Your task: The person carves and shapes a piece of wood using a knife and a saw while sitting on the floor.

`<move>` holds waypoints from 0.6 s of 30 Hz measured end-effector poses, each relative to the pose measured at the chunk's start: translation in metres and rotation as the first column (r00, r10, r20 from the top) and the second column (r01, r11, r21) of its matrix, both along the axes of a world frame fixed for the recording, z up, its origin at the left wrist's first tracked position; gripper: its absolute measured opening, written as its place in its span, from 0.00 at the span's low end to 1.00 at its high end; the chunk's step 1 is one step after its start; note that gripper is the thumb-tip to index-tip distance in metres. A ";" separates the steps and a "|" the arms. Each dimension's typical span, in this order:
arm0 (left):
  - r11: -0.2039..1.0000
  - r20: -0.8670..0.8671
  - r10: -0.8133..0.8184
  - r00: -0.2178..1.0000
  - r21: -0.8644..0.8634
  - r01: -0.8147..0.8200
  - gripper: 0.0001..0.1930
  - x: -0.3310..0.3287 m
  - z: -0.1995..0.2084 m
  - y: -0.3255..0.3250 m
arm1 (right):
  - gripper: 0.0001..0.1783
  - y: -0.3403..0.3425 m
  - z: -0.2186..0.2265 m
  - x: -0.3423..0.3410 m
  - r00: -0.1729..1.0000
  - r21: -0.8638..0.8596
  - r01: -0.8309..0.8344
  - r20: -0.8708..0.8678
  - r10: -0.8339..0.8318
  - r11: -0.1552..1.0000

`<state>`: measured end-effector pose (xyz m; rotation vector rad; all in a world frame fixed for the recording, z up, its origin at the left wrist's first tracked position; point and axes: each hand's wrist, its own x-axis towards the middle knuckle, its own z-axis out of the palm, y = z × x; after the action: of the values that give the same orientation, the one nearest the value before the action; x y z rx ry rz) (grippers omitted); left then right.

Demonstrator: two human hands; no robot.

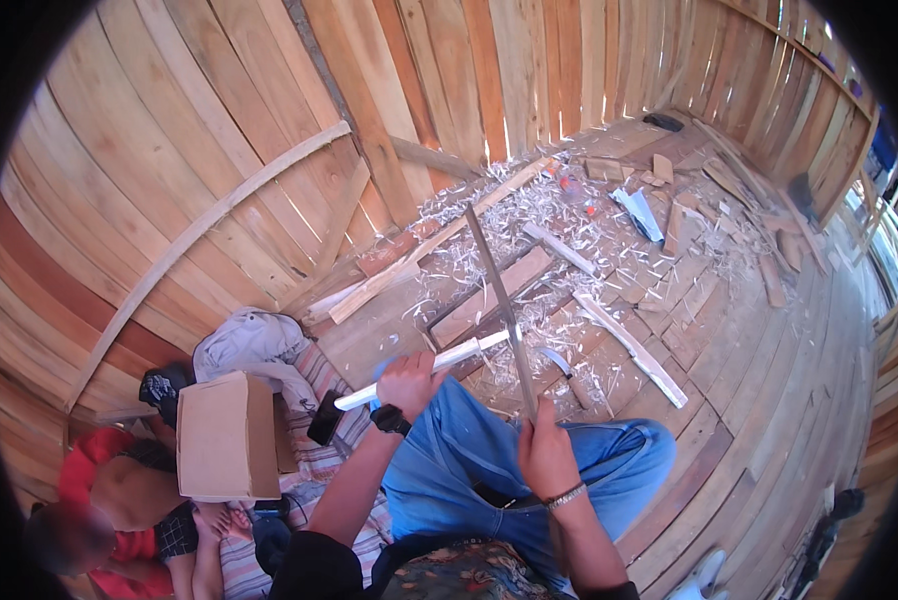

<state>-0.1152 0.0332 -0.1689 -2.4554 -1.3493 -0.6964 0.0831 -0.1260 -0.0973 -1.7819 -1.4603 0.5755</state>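
My left hand (pixel 409 382) is wrapped round a pale, whittled wooden stick (pixel 459 354), which slants up to the right over my left knee. In my right hand (pixel 549 455) is the lower end of a long, narrow, dark blade like a machete (pixel 496 275), pointing up and away from me. The blade crosses the stick near its far end and seems to touch it there. Its handle is hidden in my fingers. Just beyond my lap, a small curved knife (pixel 556 361) lies on the plank floor among the shavings.
Wood shavings (pixel 579 230), a trimmed pale stick (pixel 631 348) and a board (pixel 494 295) lie ahead. At left, a person (pixel 134 490) sits beside a cardboard box (pixel 227 436) on a striped cloth, near a phone (pixel 326 418). Plank walls (pixel 219 100) stand behind.
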 end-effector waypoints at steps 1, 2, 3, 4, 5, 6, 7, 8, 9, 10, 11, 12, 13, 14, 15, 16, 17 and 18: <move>1.000 -0.009 0.024 1.000 -0.006 -0.024 0.15 0.003 -0.001 0.000 | 0.18 -0.010 -0.003 0.006 1.000 -0.052 -0.026 0.013 0.027 0.998; 1.000 -0.002 0.021 1.000 0.004 -0.021 0.16 0.004 0.000 0.001 | 0.18 -0.022 -0.010 0.010 0.999 -0.112 -0.049 0.016 0.051 0.993; 1.000 0.007 0.018 1.000 0.010 -0.018 0.16 0.006 0.000 0.002 | 0.18 -0.036 -0.017 0.014 0.997 -0.175 -0.069 0.020 0.074 0.982; 1.000 0.014 0.014 1.000 0.011 -0.014 0.16 0.007 -0.002 0.001 | 0.18 -0.048 -0.023 0.014 0.995 -0.243 -0.089 0.021 0.097 0.966; 0.999 0.008 0.024 1.000 0.021 -0.024 0.16 0.008 -0.002 0.001 | 0.17 -0.058 -0.028 0.014 0.995 -0.261 -0.085 0.032 0.096 0.962; 0.999 -0.006 0.035 0.999 0.029 -0.034 0.16 0.007 0.000 0.001 | 0.17 -0.068 -0.033 0.012 0.995 -0.280 -0.082 0.035 0.095 0.956; 0.998 -0.019 0.045 0.999 0.037 -0.044 0.16 0.006 0.000 0.000 | 0.17 -0.075 -0.036 0.011 0.995 -0.300 -0.079 0.039 0.094 0.951; 0.999 -0.012 0.030 0.999 0.040 -0.030 0.16 0.006 -0.001 -0.001 | 0.17 -0.079 -0.038 0.011 0.995 -0.298 -0.078 0.038 0.094 0.951; 0.999 -0.006 0.018 1.000 0.049 -0.018 0.15 0.006 0.000 -0.001 | 0.17 -0.081 -0.039 0.011 0.995 -0.290 -0.081 0.036 0.095 0.954; 0.998 0.000 0.006 1.000 0.058 -0.006 0.15 0.005 0.000 -0.001 | 0.17 -0.083 -0.040 0.011 0.995 -0.282 -0.083 0.034 0.096 0.956; 0.998 -0.005 0.001 1.000 0.056 -0.001 0.16 0.005 0.000 -0.002 | 0.17 -0.085 -0.041 0.011 0.995 -0.277 -0.084 0.036 0.098 0.957; 0.998 -0.012 -0.004 1.000 0.055 0.005 0.16 0.005 -0.001 -0.001 | 0.17 -0.086 -0.041 0.012 0.994 -0.271 -0.085 0.038 0.099 0.959; 0.998 -0.018 -0.009 1.000 0.054 0.010 0.16 0.004 -0.001 -0.001 | 0.17 -0.087 -0.041 0.011 0.994 -0.266 -0.087 0.040 0.101 0.960; 0.998 -0.012 -0.013 1.000 0.054 0.014 0.16 0.003 -0.001 -0.001 | 0.17 -0.087 -0.041 0.011 0.994 -0.271 -0.087 0.039 0.101 0.959; 0.998 -0.005 -0.017 1.000 0.053 0.017 0.16 0.003 -0.001 -0.001 | 0.17 -0.087 -0.040 0.011 0.994 -0.276 -0.086 0.040 0.101 0.957; 0.998 0.003 -0.021 1.000 0.053 0.020 0.16 0.003 -0.001 -0.001 | 0.18 -0.087 -0.039 0.011 0.994 -0.282 -0.085 0.042 0.101 0.956; 0.999 -0.004 -0.015 1.000 0.046 0.015 0.16 0.003 -0.001 0.000 | 0.18 -0.086 -0.040 0.011 0.994 -0.288 -0.084 0.047 0.102 0.954; 0.999 -0.011 -0.011 1.000 0.038 0.012 0.16 0.004 0.000 0.001 | 0.18 -0.085 -0.041 0.010 0.993 -0.295 -0.082 0.053 0.102 0.952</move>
<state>-0.1110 0.0337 -0.1686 -2.4355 -1.3069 -0.7047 0.0935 -0.2109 -0.1388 -1.9831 -1.5766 0.8225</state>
